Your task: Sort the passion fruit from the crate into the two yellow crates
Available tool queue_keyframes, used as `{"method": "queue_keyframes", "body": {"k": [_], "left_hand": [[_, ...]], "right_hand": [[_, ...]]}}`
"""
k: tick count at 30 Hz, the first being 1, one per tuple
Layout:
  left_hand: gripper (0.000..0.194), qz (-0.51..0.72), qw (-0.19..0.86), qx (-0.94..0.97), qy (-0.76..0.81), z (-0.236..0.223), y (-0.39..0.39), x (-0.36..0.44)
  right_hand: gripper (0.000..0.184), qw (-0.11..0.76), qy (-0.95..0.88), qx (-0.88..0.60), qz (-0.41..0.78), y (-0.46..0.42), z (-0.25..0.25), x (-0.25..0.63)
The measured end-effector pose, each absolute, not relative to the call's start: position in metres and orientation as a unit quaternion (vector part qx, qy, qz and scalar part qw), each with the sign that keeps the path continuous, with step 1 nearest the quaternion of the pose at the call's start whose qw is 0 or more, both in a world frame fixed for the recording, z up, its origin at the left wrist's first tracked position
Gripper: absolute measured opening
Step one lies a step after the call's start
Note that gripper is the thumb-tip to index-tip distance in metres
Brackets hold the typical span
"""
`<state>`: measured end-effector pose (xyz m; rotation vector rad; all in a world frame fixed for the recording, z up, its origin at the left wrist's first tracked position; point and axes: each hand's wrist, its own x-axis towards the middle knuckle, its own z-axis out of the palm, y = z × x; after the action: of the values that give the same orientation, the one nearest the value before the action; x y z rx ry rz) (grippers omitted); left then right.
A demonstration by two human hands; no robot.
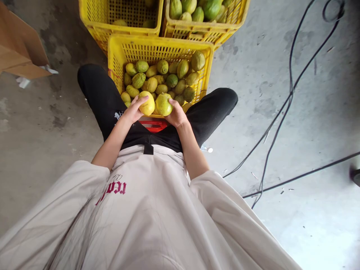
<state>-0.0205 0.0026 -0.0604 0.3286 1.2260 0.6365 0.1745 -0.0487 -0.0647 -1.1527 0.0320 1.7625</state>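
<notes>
crate (160, 42) of yellow plastic between black-trousered legs (95, 93), green and yellow fruits (162, 66) piled inside. left hand (134, 109) half closed around a yellow fruit (147, 104), thumb across its upper face. right hand (177, 113) likewise curled on a greenish-yellow fruit (163, 104), thumb at its side. the two held just beside each other, above the crate's near end. beyond: second yellow crate (120, 30) left, few fruits visible; third yellow crate (199, 26) right, many green ones. cardboard (24, 47) far left; black cables (291, 90) right, on grey floor (261, 48).

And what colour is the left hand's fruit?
The fruit in the left hand is yellow; head view.
</notes>
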Motion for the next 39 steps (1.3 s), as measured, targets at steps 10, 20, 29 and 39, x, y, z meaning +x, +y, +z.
{"method": "queue_keyframes", "body": {"k": [10, 20, 29, 39], "left_hand": [[0.032, 0.274, 0.783, 0.114, 0.547, -0.051, 0.010, -0.018], [0.032, 0.303, 0.752, 0.167, 0.561, -0.067, 0.004, -0.018], [0.024, 0.278, 0.773, 0.148, 0.551, -0.064, 0.004, -0.019], [0.038, 0.226, 0.809, 0.111, 0.531, -0.052, 0.006, -0.018]], "right_hand": [[0.028, 0.446, -0.008, -0.499, 0.743, -0.059, -0.074, 0.188], [0.030, 0.476, 0.035, -0.464, 0.746, -0.050, -0.076, 0.187], [0.039, 0.483, 0.036, -0.457, 0.746, -0.046, -0.076, 0.184], [0.012, 0.485, 0.030, -0.518, 0.704, -0.051, -0.088, 0.181]]}}
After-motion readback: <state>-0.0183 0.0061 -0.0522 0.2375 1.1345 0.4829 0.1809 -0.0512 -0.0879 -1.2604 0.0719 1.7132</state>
